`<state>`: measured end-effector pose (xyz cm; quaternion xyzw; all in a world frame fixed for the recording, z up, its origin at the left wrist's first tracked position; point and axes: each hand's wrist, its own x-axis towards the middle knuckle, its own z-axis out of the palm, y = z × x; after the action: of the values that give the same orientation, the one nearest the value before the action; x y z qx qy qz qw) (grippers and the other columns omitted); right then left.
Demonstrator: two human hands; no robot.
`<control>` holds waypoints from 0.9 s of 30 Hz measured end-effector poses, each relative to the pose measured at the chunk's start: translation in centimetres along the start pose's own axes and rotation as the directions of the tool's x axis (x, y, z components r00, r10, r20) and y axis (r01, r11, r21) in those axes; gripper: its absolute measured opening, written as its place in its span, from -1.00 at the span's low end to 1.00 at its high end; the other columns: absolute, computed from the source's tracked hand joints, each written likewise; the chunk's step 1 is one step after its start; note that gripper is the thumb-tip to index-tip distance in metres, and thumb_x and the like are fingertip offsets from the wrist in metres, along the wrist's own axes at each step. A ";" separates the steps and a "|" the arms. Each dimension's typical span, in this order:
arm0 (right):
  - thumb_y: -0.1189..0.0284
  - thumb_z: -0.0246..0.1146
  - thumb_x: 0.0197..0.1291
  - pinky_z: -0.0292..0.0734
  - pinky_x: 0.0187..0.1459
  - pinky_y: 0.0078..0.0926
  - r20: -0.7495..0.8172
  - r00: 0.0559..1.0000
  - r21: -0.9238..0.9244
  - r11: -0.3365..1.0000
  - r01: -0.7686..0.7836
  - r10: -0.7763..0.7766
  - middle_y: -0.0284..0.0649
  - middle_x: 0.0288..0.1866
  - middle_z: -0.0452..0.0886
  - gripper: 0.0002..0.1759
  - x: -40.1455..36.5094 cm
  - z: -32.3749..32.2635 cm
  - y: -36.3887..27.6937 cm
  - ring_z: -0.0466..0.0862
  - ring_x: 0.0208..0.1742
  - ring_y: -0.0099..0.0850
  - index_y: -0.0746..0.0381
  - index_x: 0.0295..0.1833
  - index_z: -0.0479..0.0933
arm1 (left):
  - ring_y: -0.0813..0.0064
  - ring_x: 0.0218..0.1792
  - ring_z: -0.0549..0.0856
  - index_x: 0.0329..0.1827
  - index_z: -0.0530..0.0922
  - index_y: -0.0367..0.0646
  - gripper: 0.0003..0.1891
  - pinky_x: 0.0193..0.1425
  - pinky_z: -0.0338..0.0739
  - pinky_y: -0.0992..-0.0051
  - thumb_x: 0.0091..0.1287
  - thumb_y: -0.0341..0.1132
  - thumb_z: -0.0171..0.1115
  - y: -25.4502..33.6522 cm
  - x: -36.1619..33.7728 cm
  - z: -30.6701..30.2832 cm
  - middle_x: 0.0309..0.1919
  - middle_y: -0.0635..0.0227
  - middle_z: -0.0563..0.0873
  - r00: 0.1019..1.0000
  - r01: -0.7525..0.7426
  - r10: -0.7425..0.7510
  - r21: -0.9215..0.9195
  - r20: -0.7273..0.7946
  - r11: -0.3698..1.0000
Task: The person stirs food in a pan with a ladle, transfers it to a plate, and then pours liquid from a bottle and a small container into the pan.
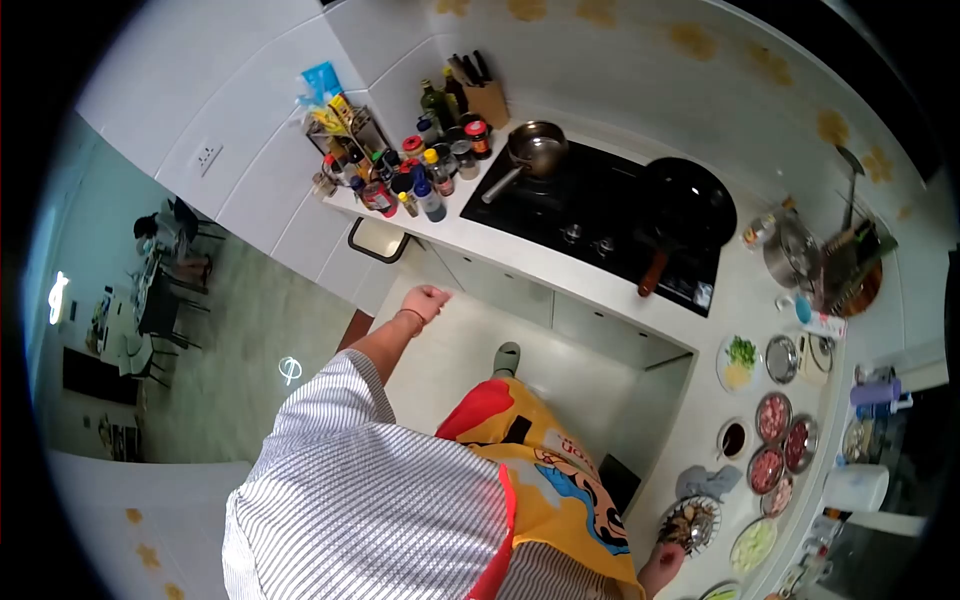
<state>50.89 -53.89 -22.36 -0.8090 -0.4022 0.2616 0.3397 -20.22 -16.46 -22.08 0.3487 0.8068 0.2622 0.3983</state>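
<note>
My left hand [425,303] hangs over the floor in front of the counter, its fingers curled in and nothing visible in them. Down at the lower right, my right hand [660,570] is at the near rim of a bowl [690,525] with dark brown food pieces in it. Its fingers look closed on that rim, though part of them is hidden. A grey cloth [708,482] lies just beyond the bowl. Close by on the counter are a plate of pale green slices [753,545] and a cup of dark liquid [733,438].
A saucepan [538,150] and a wok [690,205] stand on the black stove [590,215]. Bottles and jars [420,175] crowd the left counter end, near a knife block [487,100]. Metal bowls of raw meat [773,415] line the right counter. A bin [378,240] hangs at the cabinet.
</note>
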 end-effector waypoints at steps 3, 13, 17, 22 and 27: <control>0.50 0.25 0.33 0.45 -0.34 -0.40 0.570 0.822 0.422 0.855 -0.301 0.008 -0.37 -0.48 0.51 -0.83 3.3 7.9 -9.4 0.53 -0.39 -0.46 0.21 -0.37 0.52 | 0.56 -0.40 0.67 -0.24 0.70 -0.21 -0.67 -0.24 0.59 0.46 0.29 -0.08 0.48 -1.9 8.6 -5.1 -0.40 0.35 0.77 0.985 -0.072 0.065 -0.039 -0.157 0.997; 0.34 0.27 0.41 0.49 -0.21 -0.41 0.731 0.641 0.332 0.943 -0.037 -0.232 -0.28 -0.35 0.57 -0.79 6.4 26.7 -34.6 0.55 -0.29 -0.42 0.24 -0.25 0.54 | 0.19 -0.05 0.72 0.13 0.56 -0.16 -0.48 0.09 0.61 0.27 0.22 -0.06 0.48 2.8 24.1 -17.6 -0.10 0.18 0.70 0.880 -0.315 0.383 0.257 -0.282 0.914; 0.32 0.27 0.41 0.49 -0.18 -0.40 0.739 0.611 0.383 0.923 -0.036 -0.282 -0.25 -0.31 0.58 -0.78 7.9 29.4 -40.2 0.56 -0.27 -0.40 0.25 -0.22 0.55 | 0.19 -0.04 0.72 0.15 0.56 -0.11 -0.51 0.08 0.61 0.29 0.23 -0.11 0.47 4.7 24.5 -16.2 -0.08 0.22 0.69 0.892 -0.346 0.382 0.178 -0.240 0.921; 0.28 0.30 0.39 0.48 -0.03 -0.34 0.613 0.625 0.714 0.678 -0.177 -0.482 -0.09 -0.15 0.59 -0.74 10.8 32.9 -40.1 0.54 -0.14 -0.32 0.28 -0.10 0.51 | 0.16 -0.03 0.70 0.16 0.55 -0.14 -0.52 0.14 0.59 0.25 0.22 -0.19 0.45 2.8 26.2 -19.7 -0.05 0.19 0.67 0.726 -0.454 0.431 0.097 -0.537 0.886; 0.33 0.30 0.37 0.47 0.03 -0.31 0.612 0.667 0.747 0.587 -0.311 -0.425 -0.04 -0.11 0.58 -0.77 11.8 35.5 -49.4 0.53 -0.10 -0.29 0.27 -0.10 0.49 | 0.04 0.15 0.63 0.35 0.46 -0.23 -0.31 0.26 0.56 0.19 0.21 -0.14 0.50 -0.4 32.5 -26.8 0.10 0.01 0.61 0.528 -0.218 0.198 0.093 -0.826 0.972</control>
<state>9.16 -10.02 -9.01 -0.3667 -0.3675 0.7060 0.4817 -56.83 4.47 -22.70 0.2730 0.8486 0.4493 -0.0592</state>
